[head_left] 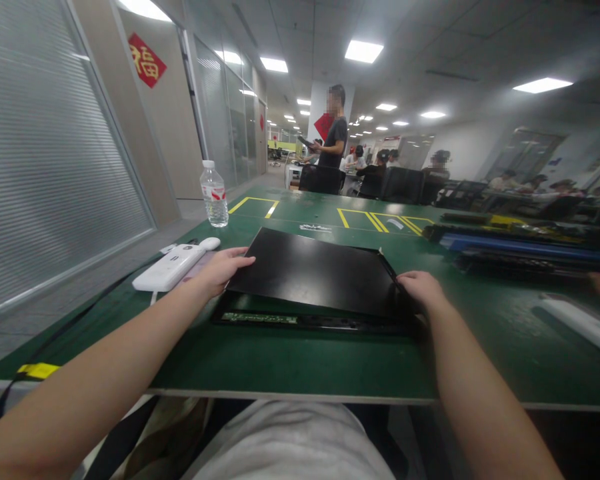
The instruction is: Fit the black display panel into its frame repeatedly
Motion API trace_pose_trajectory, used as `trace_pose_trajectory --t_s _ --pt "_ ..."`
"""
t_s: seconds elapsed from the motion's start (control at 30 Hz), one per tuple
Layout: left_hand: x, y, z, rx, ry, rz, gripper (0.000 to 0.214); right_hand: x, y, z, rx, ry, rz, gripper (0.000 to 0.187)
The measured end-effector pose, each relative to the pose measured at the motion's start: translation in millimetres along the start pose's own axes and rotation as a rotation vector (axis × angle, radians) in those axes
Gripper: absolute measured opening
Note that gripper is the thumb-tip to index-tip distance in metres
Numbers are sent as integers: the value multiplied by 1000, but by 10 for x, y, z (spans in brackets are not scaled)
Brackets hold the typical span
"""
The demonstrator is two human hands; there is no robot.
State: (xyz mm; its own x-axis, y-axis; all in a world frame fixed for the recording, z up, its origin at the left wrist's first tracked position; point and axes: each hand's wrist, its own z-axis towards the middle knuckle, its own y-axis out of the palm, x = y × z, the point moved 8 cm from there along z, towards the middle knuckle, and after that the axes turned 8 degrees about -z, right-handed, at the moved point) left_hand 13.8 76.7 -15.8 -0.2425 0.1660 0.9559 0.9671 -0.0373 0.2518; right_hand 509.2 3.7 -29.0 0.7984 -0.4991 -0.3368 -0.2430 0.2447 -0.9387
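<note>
A flat black panel (325,270) lies tilted on top of a black frame (310,321) with a green circuit strip along its near edge, on the green table (290,363). My left hand (219,269) grips the panel's left edge, fingers curled over it. My right hand (423,288) holds the panel's right near corner, fingers wrapped around the edge.
A white power bank (169,267) with a cable and a white mouse (210,243) lie left of the panel. A water bottle (214,194) stands behind them. Black and blue parts (520,248) are stacked at the right, with a white device (583,323) nearer. People work in the background.
</note>
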Motion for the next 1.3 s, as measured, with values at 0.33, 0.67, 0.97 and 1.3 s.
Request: trace_pose_trajectory --t_s 0.33,0.67,0.97,1.3 --pt "-6 0 2 2 -10 10 36 5 207 79 -129 -31 29 34" --pt "10 -36 17 24 42 72 51 131 363 179 -132 -3 254 43" --pt "68 -27 7 2 90 213 51 122 328 132 -136 63 286 50" --pt "124 -46 79 6 244 540 36 95 268 98 -114 64 321 51"
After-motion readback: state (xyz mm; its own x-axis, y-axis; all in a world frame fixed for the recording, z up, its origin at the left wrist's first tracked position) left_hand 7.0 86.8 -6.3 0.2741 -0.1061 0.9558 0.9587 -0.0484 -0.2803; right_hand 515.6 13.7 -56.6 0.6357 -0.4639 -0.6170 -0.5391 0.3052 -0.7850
